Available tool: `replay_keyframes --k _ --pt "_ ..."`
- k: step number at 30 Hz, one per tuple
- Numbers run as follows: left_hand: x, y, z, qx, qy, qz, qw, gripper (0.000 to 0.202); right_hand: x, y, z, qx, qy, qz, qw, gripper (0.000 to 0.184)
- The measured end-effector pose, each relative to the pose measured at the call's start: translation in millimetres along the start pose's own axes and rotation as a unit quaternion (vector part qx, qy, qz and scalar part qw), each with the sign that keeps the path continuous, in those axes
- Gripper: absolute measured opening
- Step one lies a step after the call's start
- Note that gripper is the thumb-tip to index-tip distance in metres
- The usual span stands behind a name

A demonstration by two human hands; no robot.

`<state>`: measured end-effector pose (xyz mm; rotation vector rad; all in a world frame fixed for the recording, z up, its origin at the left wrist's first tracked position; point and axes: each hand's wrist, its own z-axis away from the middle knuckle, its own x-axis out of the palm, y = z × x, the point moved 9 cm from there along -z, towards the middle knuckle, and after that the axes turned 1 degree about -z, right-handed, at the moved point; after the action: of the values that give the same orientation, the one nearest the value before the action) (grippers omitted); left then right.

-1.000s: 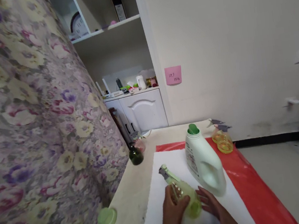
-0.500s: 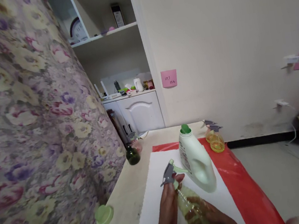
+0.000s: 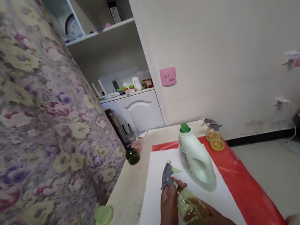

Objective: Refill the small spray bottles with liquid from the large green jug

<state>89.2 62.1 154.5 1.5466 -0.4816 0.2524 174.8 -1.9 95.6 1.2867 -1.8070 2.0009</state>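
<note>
Between my hands, low over the white sheet, is a clear yellow-green spray bottle, leaning to the left. My left hand has its fingers closed around the grey and pale green spray head at the neck. Wrapped around the bottle's body is my right hand, partly seen through the plastic. Just beyond stands a large pale green detergent jug, upright, its mouth uncapped with a dark green spout showing. A light green cap lies at the table's left corner.
Two yellow spray bottles stand at the back right on the red cloth. A dark green bottle and a pinkish spray bottle are at the back left. A floral curtain borders the table's left side.
My hands have turned the spray head slightly, so its pale green trigger points at a different angle. The view has shifted a little; the jug and other bottles stay in place.
</note>
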Motion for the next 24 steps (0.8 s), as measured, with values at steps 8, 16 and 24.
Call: replay_keyframes --k 8,16,24 --pt "-8.3 3 10 -0.003 0.025 -0.06 0.998 0.042 -17 -5 -5 -0.054 0.071 0.031 0.996 0.081" --pt "1.8 8 11 -0.01 -0.001 0.066 0.998 0.029 12 -20 -4 -0.053 0.02 -0.011 0.998 0.076" --pt "5.7 4 17 -0.033 -0.026 0.066 0.997 0.043 10 -16 -3 -0.05 0.023 -0.031 0.998 0.074"
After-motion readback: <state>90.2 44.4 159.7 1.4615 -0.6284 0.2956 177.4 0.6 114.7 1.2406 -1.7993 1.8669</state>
